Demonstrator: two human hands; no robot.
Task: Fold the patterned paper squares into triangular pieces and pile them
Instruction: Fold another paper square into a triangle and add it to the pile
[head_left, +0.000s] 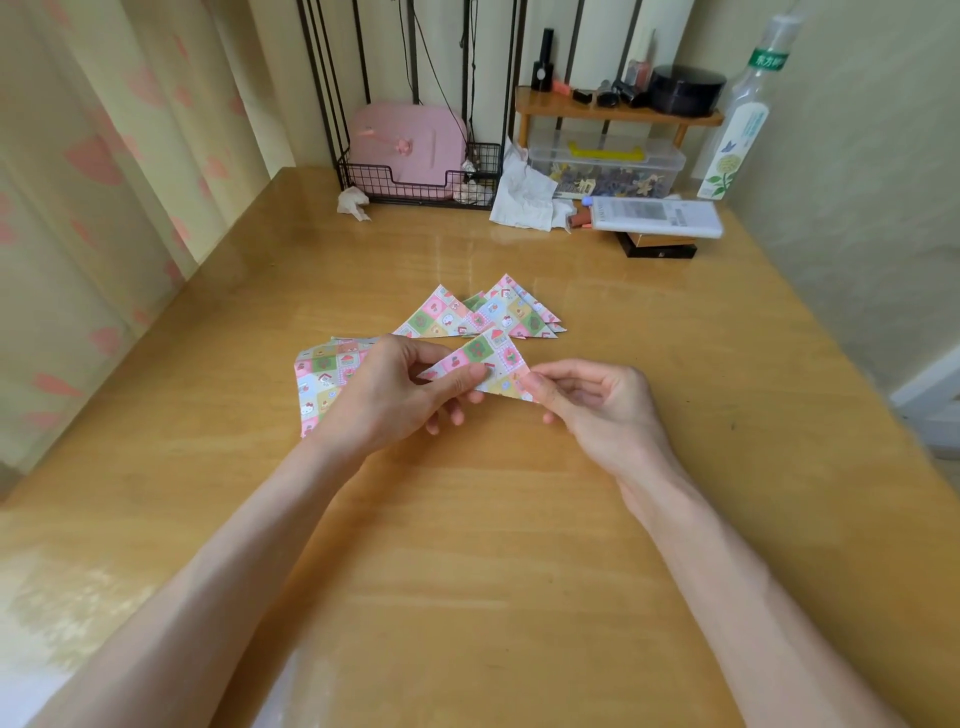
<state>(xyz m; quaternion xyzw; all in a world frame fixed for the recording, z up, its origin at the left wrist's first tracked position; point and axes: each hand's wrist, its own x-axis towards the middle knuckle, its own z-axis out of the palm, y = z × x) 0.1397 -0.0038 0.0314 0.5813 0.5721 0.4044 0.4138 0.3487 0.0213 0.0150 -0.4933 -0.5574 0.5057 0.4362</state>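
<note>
Midway above a glossy yellow wooden table (519, 519), a folded triangular piece of pastel patchwork-patterned paper (485, 361) is pinched at both ends: the left hand (395, 395) grips its left corner between thumb and curled fingers, while the right hand (602, 400) pinches its lower right corner between thumb and forefinger. Just beyond the held piece, a loose pile of finished patterned paper triangles (483, 312) lies fanned on the tabletop, points toward the far wall. Partly hidden beneath the left hand and wrist, a stack of unfolded patterned paper squares (322, 379) rests flat on the table. Farther back, a black wire basket (415, 176) holds a pink rounded case (408, 145), with crumpled white tissue (522, 197) beside it. To the right stand a clear plastic storage box (605, 166) under a small wooden shelf (618, 111) of dark cosmetics, and a tall clear bottle (743, 130) against the wall.
</note>
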